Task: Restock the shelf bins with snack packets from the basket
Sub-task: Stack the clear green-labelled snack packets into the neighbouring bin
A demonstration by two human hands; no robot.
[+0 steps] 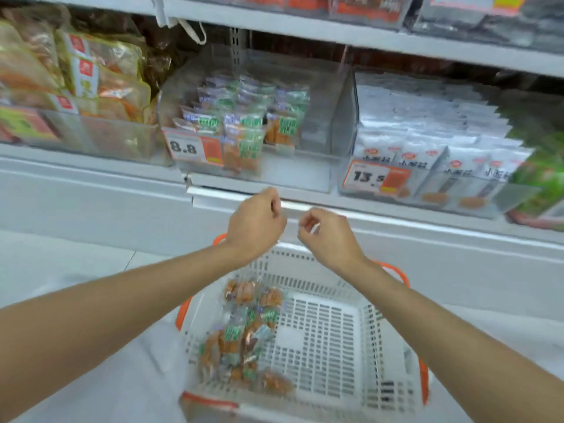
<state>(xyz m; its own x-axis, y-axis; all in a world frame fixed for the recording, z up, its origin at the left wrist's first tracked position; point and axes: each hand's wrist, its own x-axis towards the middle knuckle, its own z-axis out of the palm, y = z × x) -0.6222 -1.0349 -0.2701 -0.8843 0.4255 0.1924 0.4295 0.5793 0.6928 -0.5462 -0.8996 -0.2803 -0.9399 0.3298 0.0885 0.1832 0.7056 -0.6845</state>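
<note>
You're between loads: left hand [254, 222] and right hand [328, 236] hover curled, holding nothing I can see. Packets [241, 331] sit at the left of the basket [323, 340]; reach down and grab more for the half-empty bin [305, 169].

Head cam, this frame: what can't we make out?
Left hand, right hand: backs face the head camera; anything in the curled fingers is hidden.
8.8 price tag: small print motion-blurred.
Top-shelf packets: cut off by the upper edge.
Snack packets in the basket: print too blurred to read.

8.8 tag [192, 148], 13.5 tag [375, 178], white strap [195, 32] above.
</note>
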